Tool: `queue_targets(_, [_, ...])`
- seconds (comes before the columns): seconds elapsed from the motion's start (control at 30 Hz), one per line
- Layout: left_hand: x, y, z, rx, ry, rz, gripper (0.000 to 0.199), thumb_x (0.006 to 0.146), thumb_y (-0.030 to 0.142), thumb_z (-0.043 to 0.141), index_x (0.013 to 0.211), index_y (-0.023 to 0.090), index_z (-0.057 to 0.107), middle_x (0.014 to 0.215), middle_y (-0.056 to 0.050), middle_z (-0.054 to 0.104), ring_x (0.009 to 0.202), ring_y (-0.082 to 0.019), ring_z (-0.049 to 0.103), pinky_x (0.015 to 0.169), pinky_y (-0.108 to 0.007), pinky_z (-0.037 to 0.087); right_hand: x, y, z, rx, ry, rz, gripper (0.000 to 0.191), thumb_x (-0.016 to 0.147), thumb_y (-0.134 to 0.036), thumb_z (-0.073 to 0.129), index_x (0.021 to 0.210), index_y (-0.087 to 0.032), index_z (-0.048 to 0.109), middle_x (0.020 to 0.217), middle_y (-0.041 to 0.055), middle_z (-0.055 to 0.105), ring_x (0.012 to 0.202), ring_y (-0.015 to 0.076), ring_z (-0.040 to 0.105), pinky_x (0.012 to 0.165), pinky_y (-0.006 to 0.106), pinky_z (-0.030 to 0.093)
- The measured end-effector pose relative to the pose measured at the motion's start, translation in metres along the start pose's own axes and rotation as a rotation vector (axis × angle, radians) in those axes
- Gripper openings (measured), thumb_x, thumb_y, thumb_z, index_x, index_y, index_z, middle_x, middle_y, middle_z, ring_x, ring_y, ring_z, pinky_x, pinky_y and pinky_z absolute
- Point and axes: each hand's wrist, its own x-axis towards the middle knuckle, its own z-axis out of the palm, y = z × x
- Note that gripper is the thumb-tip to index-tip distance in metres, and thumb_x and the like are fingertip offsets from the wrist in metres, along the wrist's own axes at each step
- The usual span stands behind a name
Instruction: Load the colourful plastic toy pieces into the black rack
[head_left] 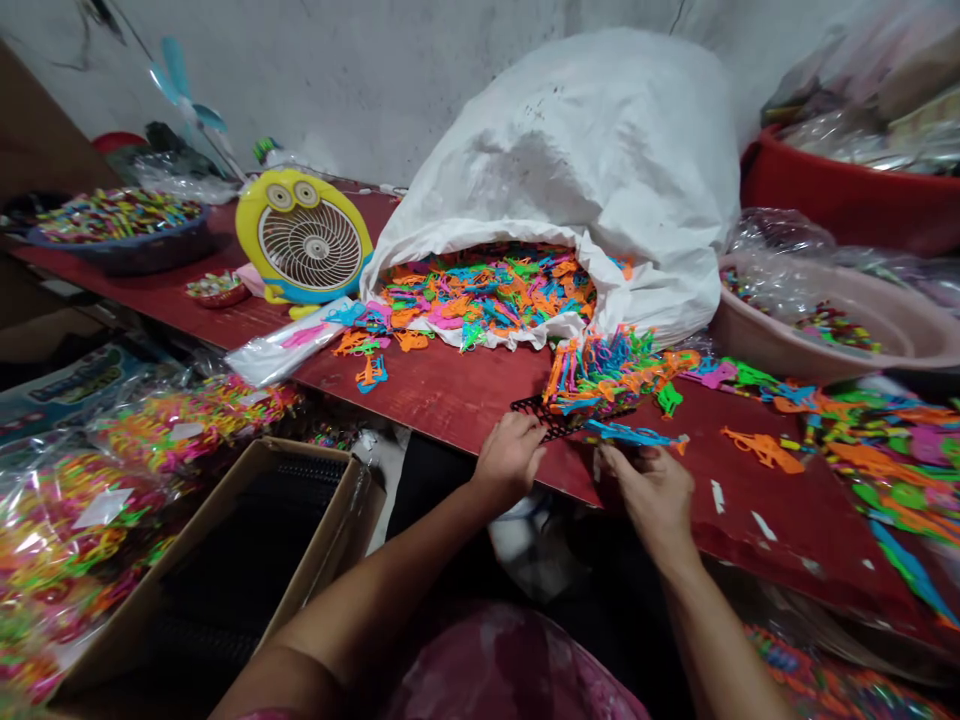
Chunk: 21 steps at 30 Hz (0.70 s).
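Note:
My left hand (514, 455) is closed on the near left end of a black lattice rack (556, 420) at the front edge of the red table. Rows of small plastic toy guns (604, 375) in orange, green, pink and blue stand close together on the rack. Just right of it, my right hand (658, 492) has its thumb and fingers pinched at a blue toy gun (636, 434), which lies level in front of the rack. Loose beside them are a green piece (669, 400) and an orange toy gun (763, 450).
A white sack (600, 150) spills more toy guns onto the table (465, 395). A yellow fan (311, 240) stands left of it. Heaped toy pieces (900, 450) and a pink basin (907, 310) are at right. Below left sit a cardboard box (337, 480) of black racks and filled bags (97, 500).

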Motion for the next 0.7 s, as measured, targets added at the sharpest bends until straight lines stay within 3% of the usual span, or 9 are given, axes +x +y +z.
queue_targets(0.17, [-0.011,0.021,0.003,0.017,0.019,0.025,0.026,0.092,0.023,0.051,0.114,0.014,0.063,0.116,-0.013,0.062,0.106,-0.026,0.052,0.091,-0.042,0.047,-0.005,0.002,0.009,-0.169,-0.045,-0.108,0.031,0.082,-0.047,0.066,0.091,-0.018,0.072,0.080,0.0066,0.072,0.070,0.0205,0.064,0.070,0.035,0.051])
queue_targets(0.5, [-0.013,0.025,0.000,-0.014,0.011,-0.005,0.026,0.094,0.023,0.049,0.112,0.016,0.065,0.112,-0.011,0.063,0.103,-0.026,0.051,0.088,-0.040,0.046,-0.003,-0.013,0.008,-0.456,-0.154,-0.353,0.031,0.093,-0.044,0.052,0.093,-0.018,0.068,0.084,0.0079,0.070,0.074,0.0204,0.062,0.071,0.032,0.045])
queue_targets(0.7, [-0.012,0.022,0.000,-0.039,0.030,0.005,0.026,0.094,0.027,0.049,0.111,0.016,0.066,0.109,-0.011,0.064,0.103,-0.026,0.053,0.087,-0.041,0.047,-0.007,-0.013,0.029,-0.721,-0.048,-0.409,0.038,0.097,-0.047,0.042,0.087,-0.017,0.063,0.078,0.0084,0.066,0.069,0.0190,0.056,0.064,0.029,0.035])
